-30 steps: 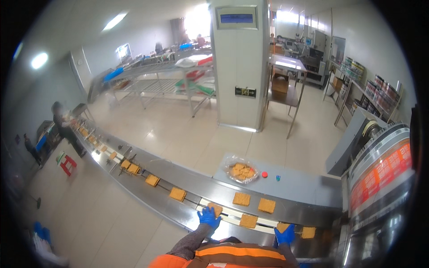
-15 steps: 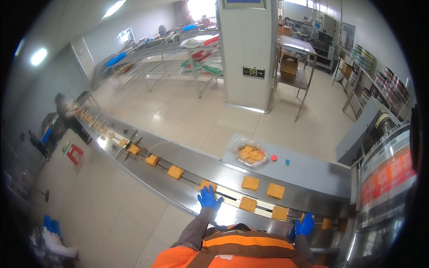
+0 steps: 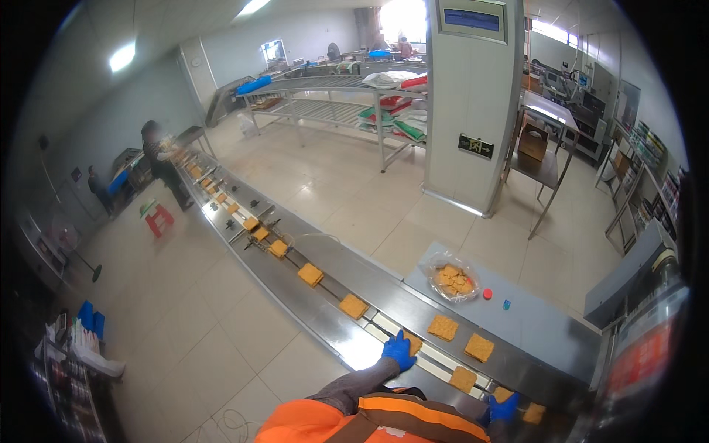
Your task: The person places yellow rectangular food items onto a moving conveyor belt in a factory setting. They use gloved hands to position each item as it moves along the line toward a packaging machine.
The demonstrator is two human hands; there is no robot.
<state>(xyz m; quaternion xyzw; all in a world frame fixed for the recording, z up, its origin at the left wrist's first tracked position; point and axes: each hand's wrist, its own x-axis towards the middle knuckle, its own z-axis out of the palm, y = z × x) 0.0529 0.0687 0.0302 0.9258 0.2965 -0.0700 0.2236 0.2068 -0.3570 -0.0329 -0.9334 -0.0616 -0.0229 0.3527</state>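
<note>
Head view: left hand (image 3: 399,349), fingers together, presses a square biscuit (image 3: 411,343) on the conveyor (image 3: 325,314) near edge, right hand (image 3: 504,407) rests closed beside another biscuit (image 3: 533,413); squaring each piece in line appears advisable.

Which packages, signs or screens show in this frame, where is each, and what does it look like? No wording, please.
Screen: top of the white pillar, wide rectangle, blue display in a grey frame.
Sign: low on the same pillar, small dark rectangle with pale marks.
Cardboard box: on a metal stand right of the pillar, brown, open-topped.
Clear bag: on the grey table beyond the conveyor, crumpled, holding orange-yellow squares.
Sacks: on the far rack's lower shelf, stacked, red, green and white.
</note>
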